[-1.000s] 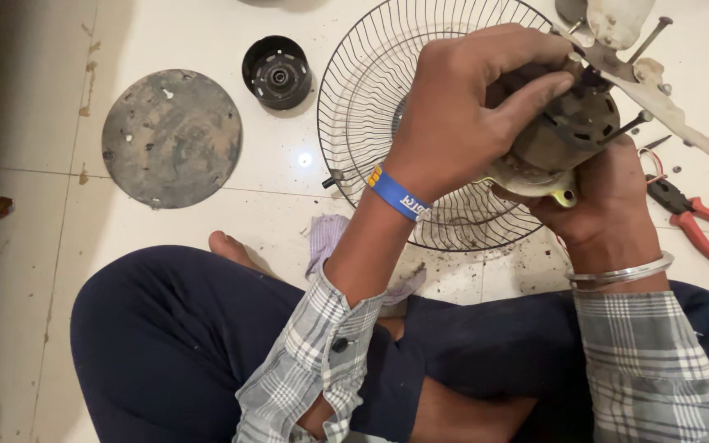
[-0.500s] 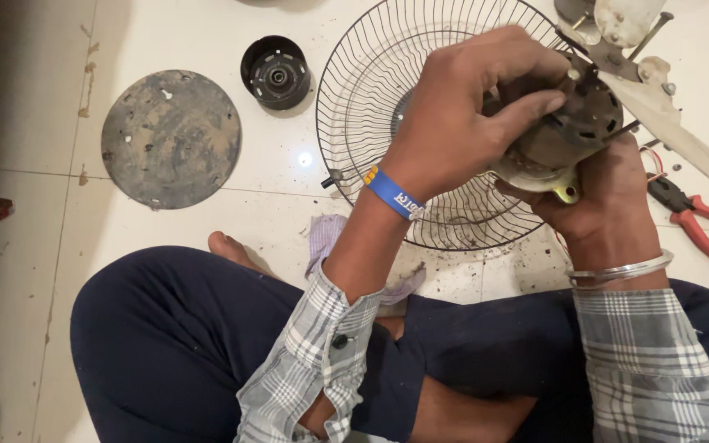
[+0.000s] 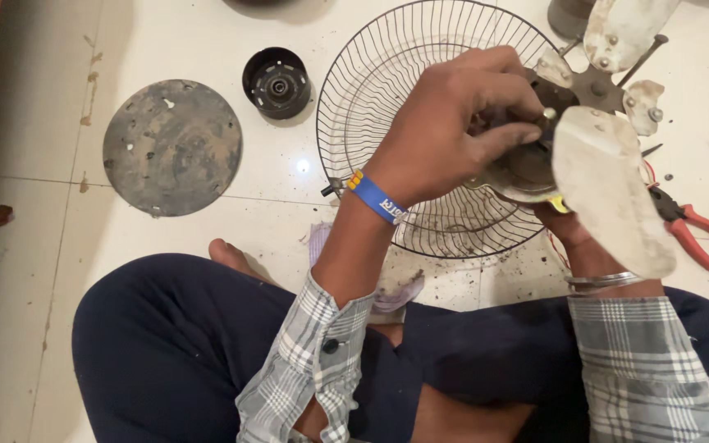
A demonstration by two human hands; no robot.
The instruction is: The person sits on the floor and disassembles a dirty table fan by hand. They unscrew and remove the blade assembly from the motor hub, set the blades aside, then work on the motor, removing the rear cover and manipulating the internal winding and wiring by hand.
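Over your lap, your left hand (image 3: 453, 131) pinches the fan motor (image 3: 527, 168) from above while your right hand (image 3: 572, 234) cups it underneath, steadying it above the wire guard (image 3: 387, 82); pliers (image 3: 695, 234) lie just right.

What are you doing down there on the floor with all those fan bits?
A person sits cross-legged on the tiled floor, holding a fan motor with dirty blades over a wire fan guard. The left hand grips the motor from above, fingers at its middle. The right hand holds it from below, mostly hidden. Nearby lie a round rusty plate, a small black cap and red-handled pliers.
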